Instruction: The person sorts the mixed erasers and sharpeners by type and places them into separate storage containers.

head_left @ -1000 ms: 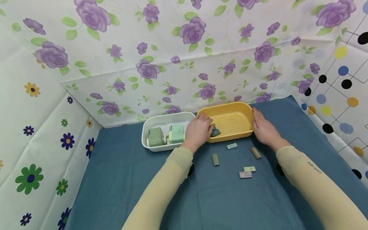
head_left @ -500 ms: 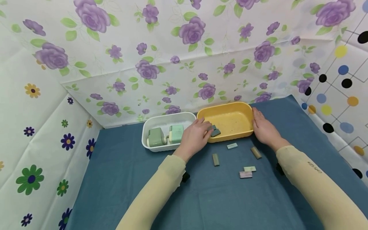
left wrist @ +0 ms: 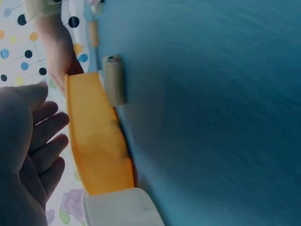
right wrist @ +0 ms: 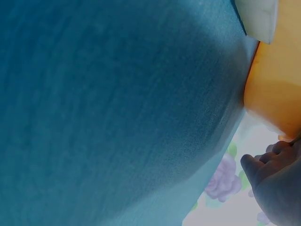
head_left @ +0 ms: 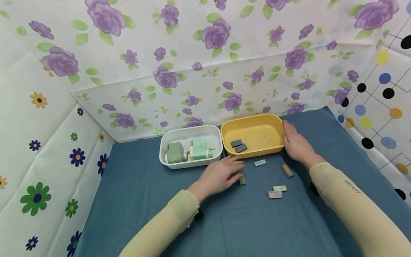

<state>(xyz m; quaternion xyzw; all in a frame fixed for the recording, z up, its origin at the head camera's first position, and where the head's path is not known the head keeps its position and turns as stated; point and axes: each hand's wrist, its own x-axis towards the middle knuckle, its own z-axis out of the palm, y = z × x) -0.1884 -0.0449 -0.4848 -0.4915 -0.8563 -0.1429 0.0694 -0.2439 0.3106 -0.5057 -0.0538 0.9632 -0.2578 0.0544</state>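
Note:
My left hand (head_left: 218, 177) hovers, fingers loosely extended, over the cloth in front of the trays in the head view. Its fingertips partly cover a small olive block (head_left: 242, 180); whether they touch it I cannot tell. In the left wrist view the fingers (left wrist: 49, 127) bend loosely around nothing. My right hand (head_left: 297, 144) lies with straight fingers against the right end of the yellow tray (head_left: 257, 154). Two dark grey blocks (head_left: 240, 147) rest inside that tray, at its left end. Loose on the cloth lie a light blue block (head_left: 260, 162) and a brown block (head_left: 287, 170).
Left of the yellow tray stands a white tray (head_left: 213, 134). It contains a darker green boxy device (head_left: 175, 152) and a mint one (head_left: 198, 149), both with knob-like parts. A pale green block (head_left: 280, 188) touches a pink block (head_left: 275, 195). Patterned sheets (head_left: 179, 96) wall the back and sides.
My left hand has come out of the yellow tray, moving down toward the olive block, and uncovers both dark grey blocks. The right hand keeps its place against the tray.

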